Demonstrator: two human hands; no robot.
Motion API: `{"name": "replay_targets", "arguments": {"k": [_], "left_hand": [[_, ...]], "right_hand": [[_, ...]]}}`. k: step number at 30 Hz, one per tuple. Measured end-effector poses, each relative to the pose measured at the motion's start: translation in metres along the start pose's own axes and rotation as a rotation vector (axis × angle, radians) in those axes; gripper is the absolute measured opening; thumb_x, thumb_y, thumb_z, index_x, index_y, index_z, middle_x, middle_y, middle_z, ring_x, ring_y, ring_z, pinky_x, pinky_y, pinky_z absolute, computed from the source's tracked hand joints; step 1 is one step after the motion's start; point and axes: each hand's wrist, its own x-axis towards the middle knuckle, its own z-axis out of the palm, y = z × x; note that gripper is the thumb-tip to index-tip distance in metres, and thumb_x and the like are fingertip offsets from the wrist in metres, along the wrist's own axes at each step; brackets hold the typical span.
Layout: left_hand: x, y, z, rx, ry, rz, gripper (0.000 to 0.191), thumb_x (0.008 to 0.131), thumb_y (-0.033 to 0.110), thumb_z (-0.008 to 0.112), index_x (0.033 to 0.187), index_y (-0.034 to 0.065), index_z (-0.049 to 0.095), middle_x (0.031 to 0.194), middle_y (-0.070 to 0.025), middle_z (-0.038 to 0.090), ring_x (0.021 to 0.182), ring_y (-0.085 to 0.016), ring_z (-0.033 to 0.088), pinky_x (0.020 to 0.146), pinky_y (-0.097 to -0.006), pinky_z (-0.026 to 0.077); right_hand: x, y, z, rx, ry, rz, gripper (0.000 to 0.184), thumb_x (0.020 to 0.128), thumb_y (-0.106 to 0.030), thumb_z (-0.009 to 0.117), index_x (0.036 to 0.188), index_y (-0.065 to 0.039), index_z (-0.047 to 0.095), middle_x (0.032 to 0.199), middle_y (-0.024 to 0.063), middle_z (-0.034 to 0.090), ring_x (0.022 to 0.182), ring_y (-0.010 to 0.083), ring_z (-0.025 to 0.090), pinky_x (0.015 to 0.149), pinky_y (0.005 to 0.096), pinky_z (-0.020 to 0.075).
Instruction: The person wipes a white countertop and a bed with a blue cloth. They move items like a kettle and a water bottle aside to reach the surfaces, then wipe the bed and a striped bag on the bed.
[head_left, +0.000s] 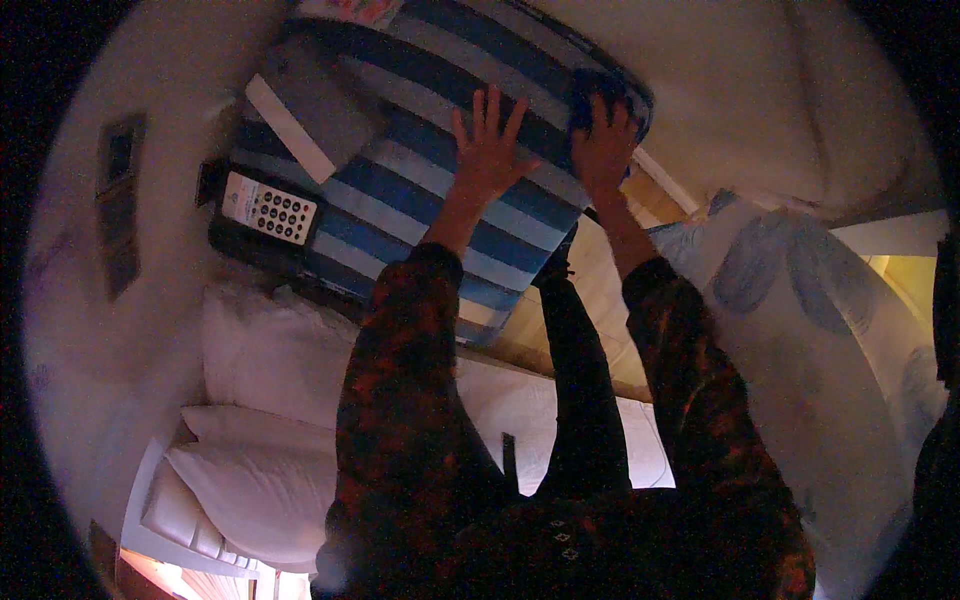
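Observation:
My left hand (489, 154) is spread with its fingers apart over a blue and grey striped cloth (427, 161) that covers a table or cabinet top. Farther right, my right hand (604, 150) lies on a bunched dark blue cloth (589, 94) near the right edge of that surface. Whether its fingers grip the cloth cannot be told in the dim light. To the left of my left hand are a grey object with a pale strip (289, 127) and a white remote control (268, 206) with dark round buttons, which rests on a dark item.
White pillows (255, 480) and pale bedding (487, 390) are at the lower left and beneath my legs. A patterned curtain or cloth (787, 300) hangs at the right. A wall with a dark switch panel (120, 202) stands at the left.

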Motion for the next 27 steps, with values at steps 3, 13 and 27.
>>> {"name": "replay_targets", "arguments": {"k": [3, 13, 27], "left_hand": [[-0.021, 0.001, -0.017, 0.024, -0.093, -0.004, 0.104, 0.078, 0.056, 0.078, 0.164, 0.0271, 0.027, 0.172, -0.0201, 0.007, 0.158, -0.04, 0.009, 0.117, -0.0725, 0.006], [-0.04, -0.077, -0.074, 0.071, -0.112, -0.181, 0.096, 0.081, 0.06, 0.074, 0.162, 0.0378, 0.028, 0.172, -0.0173, 0.004, 0.158, -0.04, 0.011, 0.112, -0.0733, 0.023], [-0.081, -0.075, -0.085, -1.464, 0.576, -1.114, 0.07, 0.084, 0.006, 0.075, 0.147, 0.0074, 0.043, 0.138, -0.0142, 0.057, 0.128, -0.03, 0.055, 0.103, -0.0501, 0.047]], "right_hand": [[-0.055, -0.018, -0.003, -0.02, 0.031, -0.118, 0.059, 0.075, -0.012, 0.074, 0.132, -0.013, 0.061, 0.131, 0.0204, 0.052, 0.123, 0.0455, 0.047, 0.107, 0.0573, 0.0415], [-0.035, -0.107, 0.012, 0.332, -0.093, -0.314, 0.063, 0.078, -0.01, 0.07, 0.14, -0.017, 0.057, 0.14, 0.0205, 0.049, 0.128, 0.0458, 0.045, 0.108, 0.056, 0.0389], [0.034, -0.146, 0.064, -0.135, -0.189, -0.285, 0.075, 0.079, -0.026, 0.075, 0.146, -0.013, 0.044, 0.146, 0.0172, 0.042, 0.126, 0.0435, 0.046, 0.092, 0.0652, 0.0466]]}}
